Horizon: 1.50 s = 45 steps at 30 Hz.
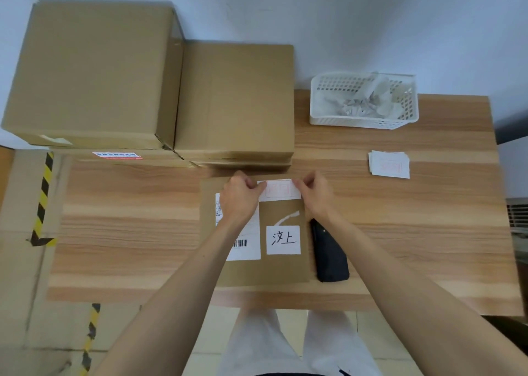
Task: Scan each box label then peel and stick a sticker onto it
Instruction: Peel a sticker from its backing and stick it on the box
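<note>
Both forearms are bare, with no sleeves, watch or rings in view on the left hand point(238, 197) or right hand point(315, 194). Loose white trousers point(263, 344) cover the legs, near the bottom edge.

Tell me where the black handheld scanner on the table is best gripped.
Probably around the black scanner's long sides near its wider near end, coming from above with the right hand. It lies flat beside the flat box, lengthwise toward the person, right side clear.
</note>
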### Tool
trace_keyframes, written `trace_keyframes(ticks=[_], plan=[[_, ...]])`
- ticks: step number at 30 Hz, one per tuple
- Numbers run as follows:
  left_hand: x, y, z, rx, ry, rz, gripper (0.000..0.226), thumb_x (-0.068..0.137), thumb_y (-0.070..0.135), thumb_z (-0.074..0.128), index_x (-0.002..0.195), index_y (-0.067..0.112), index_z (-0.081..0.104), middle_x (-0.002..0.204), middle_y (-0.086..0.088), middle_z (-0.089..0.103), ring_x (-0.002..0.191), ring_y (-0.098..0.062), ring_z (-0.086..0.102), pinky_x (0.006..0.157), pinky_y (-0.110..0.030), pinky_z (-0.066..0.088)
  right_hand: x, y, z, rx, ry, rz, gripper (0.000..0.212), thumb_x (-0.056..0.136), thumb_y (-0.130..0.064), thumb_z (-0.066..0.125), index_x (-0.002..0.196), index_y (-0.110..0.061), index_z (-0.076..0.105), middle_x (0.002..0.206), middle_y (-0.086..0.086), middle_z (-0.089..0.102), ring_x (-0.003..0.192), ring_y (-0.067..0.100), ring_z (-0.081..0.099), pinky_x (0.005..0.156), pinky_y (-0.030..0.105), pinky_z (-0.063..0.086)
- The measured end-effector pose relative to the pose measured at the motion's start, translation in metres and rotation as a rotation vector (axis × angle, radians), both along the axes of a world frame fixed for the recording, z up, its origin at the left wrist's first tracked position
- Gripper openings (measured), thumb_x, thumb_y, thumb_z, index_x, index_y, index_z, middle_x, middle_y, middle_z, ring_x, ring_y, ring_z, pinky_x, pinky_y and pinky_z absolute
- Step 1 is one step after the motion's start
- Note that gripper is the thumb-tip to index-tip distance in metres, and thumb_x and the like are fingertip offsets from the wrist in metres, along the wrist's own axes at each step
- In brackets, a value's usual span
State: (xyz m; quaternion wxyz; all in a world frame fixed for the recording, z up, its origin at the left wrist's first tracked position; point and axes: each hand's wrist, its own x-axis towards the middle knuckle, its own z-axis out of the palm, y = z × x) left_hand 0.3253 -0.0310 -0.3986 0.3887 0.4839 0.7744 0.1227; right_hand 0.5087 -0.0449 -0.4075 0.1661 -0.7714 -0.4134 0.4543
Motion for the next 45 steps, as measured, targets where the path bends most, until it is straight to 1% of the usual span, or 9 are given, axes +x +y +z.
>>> trace_keyframes(ticks=[3,6,9,14,17,25,30,37,45], plan=[[-0.013,-0.007,-0.002,0.037,-0.135,0.022,0.023,0.089,0.024,0.076,0.090,0.008,0.060,0.073,0.004,0.056,0.072,-0.020,0.055,0.055,-0.023,0.038,0.006,-0.005,0.000,0.049,0.033,-0.025,0.019,0.102,-0.028,0.055,0.100,-0.011,0.063,0.095,0.000,0.067,0.095,0.023,0.064,0.070,0.027,0.045],[-0.009,-0.012,-0.003,0.031,-0.111,-0.044,0.039,0.081,0.037,0.083,0.093,0.013,0.055,0.085,0.002,0.055,0.073,-0.016,0.054,0.058,-0.029,0.038,0.001,-0.015,0.002,0.032,0.035,0.001,0.031,0.094,-0.041,0.066,0.103,-0.012,0.060,0.093,-0.005,0.064,0.084,0.012,0.061,0.059,0.018,0.037],[-0.008,-0.013,-0.006,0.052,-0.071,-0.119,0.043,0.079,0.039,0.084,0.095,0.016,0.051,0.094,-0.001,0.055,0.076,-0.019,0.054,0.062,-0.034,0.042,-0.003,-0.020,-0.001,0.051,0.030,0.023,0.034,0.089,-0.040,0.073,0.102,-0.015,0.054,0.090,-0.007,0.061,0.077,0.005,0.057,0.057,0.019,0.037],[-0.023,-0.017,-0.006,0.079,-0.134,-0.230,0.028,0.087,0.019,0.078,0.101,0.015,0.054,0.098,0.004,0.051,0.080,-0.008,0.050,0.066,-0.024,0.038,0.010,-0.025,-0.008,0.079,0.123,0.025,0.017,0.095,-0.030,0.067,0.108,-0.020,0.062,0.099,-0.001,0.066,0.079,0.019,0.061,0.063,0.029,0.047],[-0.038,-0.020,-0.002,0.082,-0.149,-0.230,0.027,0.087,0.017,0.077,0.106,0.016,0.058,0.102,0.001,0.055,0.087,-0.014,0.053,0.074,-0.025,0.040,0.013,-0.031,-0.002,0.077,0.168,0.029,0.027,0.099,-0.029,0.062,0.123,-0.017,0.063,0.111,0.005,0.067,0.076,0.017,0.062,0.059,0.028,0.050],[-0.110,-0.068,0.011,0.141,-0.025,0.023,0.059,0.082,0.040,0.082,0.129,0.017,0.053,0.123,0.003,0.049,0.105,-0.023,0.057,0.087,-0.041,0.050,0.007,-0.072,0.012,0.001,0.175,0.000,0.063,0.091,-0.046,0.069,0.142,-0.015,0.048,0.132,0.004,0.058,0.107,0.014,0.058,0.087,0.030,0.049],[-0.117,-0.101,0.006,-0.078,-0.327,0.012,0.084,0.085,0.035,0.081,0.154,0.024,0.033,0.139,0.009,0.047,0.120,-0.016,0.055,0.096,-0.033,0.049,-0.008,-0.098,0.002,-0.061,0.234,-0.024,0.078,0.092,-0.046,0.068,0.155,-0.017,0.031,0.147,0.005,0.050,0.131,0.020,0.049,0.099,0.031,0.043],[-0.116,-0.125,-0.017,-0.104,-0.478,0.062,0.081,0.088,0.031,0.079,0.153,0.035,0.032,0.131,0.018,0.063,0.112,0.004,0.062,0.098,-0.029,0.051,-0.017,-0.126,-0.019,-0.063,0.304,-0.068,0.077,0.091,-0.052,0.065,0.156,-0.033,0.027,0.140,-0.012,0.057,0.126,0.012,0.056,0.109,0.044,0.046],[-0.116,-0.126,0.002,-0.048,-0.515,0.025,0.075,0.090,0.032,0.076,0.150,0.041,0.033,0.131,0.023,0.063,0.115,0.004,0.061,0.097,-0.027,0.050,-0.023,-0.133,-0.003,0.031,0.361,-0.102,0.061,0.096,-0.043,0.064,0.151,-0.036,0.036,0.130,-0.018,0.063,0.119,0.006,0.060,0.107,0.043,0.048]])
